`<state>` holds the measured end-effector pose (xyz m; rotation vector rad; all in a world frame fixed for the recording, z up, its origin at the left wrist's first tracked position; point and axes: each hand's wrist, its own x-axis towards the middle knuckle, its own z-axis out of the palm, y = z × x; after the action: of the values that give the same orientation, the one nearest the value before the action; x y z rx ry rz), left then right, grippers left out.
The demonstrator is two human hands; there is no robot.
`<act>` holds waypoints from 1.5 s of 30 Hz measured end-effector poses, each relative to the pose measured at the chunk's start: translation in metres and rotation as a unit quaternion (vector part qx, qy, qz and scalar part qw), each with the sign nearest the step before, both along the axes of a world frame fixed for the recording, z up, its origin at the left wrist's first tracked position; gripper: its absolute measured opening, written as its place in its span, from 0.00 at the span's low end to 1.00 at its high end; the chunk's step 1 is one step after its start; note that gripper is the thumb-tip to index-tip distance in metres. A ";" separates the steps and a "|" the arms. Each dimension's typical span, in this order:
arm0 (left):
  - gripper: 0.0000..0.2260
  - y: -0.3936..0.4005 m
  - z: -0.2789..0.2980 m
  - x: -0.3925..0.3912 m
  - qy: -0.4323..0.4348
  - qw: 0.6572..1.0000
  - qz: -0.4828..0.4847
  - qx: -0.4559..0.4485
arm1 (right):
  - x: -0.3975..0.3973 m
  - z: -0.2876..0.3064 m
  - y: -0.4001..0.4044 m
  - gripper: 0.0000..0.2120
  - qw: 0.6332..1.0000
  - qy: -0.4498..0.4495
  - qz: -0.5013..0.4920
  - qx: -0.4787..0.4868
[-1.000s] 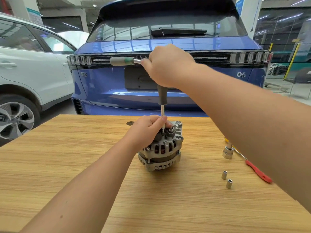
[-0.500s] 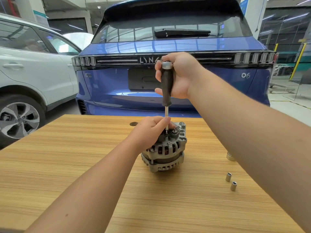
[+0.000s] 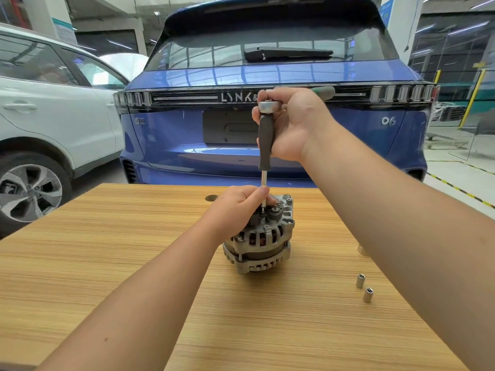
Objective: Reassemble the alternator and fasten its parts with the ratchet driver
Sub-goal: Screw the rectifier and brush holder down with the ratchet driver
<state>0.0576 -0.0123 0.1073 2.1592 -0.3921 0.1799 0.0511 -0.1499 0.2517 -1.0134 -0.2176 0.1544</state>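
Alternator (image 3: 261,236) sits upright near the middle of the wooden worktop (image 3: 107,250), pulley end down, rear housing up. Ratchet driver (image 3: 266,140) stands vertical directly above it, long axis straight up and down, metal shaft pointing down into the top of the alternator beside the left hand's fingertips.

Right hand (image 3: 294,124) grips the upper part of the dark driver handle, fingers curled round it from behind, thumb side toward the camera. The silver ratchet head sits at the top of the grip, and a green-tipped side handle pokes out to the right behind the knuckles, roughly horizontal.

Left hand (image 3: 238,207) rests on the top rear of the alternator, fingers curled; thumb and forefinger pinch the lower end of the shaft just above the fastener. Whether the bit is actually seated on the fastener is hard to tell, the fingers cover that spot.

Two small silver sockets (image 3: 364,287) stand upright on the worktop to the right of the alternator, just beside each other, well apart from it. Another metal piece (image 3: 362,249) peeks out from under the right forearm, mostly hidden. A small dark disc (image 3: 210,198) lies on the worktop behind the left hand.

Blue car (image 3: 267,124) is parked beyond the worktop, white car (image 3: 53,116) to the left.
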 end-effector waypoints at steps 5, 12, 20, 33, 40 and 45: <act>0.17 0.001 -0.002 0.002 0.001 1.000 -0.002 0.001 | 0.000 0.006 0.005 0.11 0.999 0.019 -0.024 0.014; 0.19 -0.001 0.001 0.001 0.003 1.000 0.009 -0.008 | -0.001 -0.015 0.024 0.08 0.968 -0.126 -0.214 0.026; 0.20 0.000 0.000 0.001 -0.004 1.000 -0.002 -0.011 | 0.000 -0.019 0.009 0.20 0.501 -0.465 -0.341 -0.646; 0.19 0.000 -0.001 0.002 0.002 1.000 -0.019 -0.006 | -0.001 0.017 -0.009 0.05 0.977 -0.011 0.015 -0.212; 0.15 0.000 -0.003 0.003 -0.006 1.000 -0.008 0.007 | 0.004 -0.014 0.005 0.09 0.999 -0.036 -0.030 0.022; 0.15 0.000 -0.003 0.004 -0.010 1.000 -0.003 0.005 | 0.002 -0.023 0.014 0.10 0.970 -0.189 -0.154 -0.003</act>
<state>0.0613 -0.0121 0.1041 2.1663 -0.4124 0.1972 0.0530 -0.1360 0.2284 -1.0637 -0.4020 -0.3248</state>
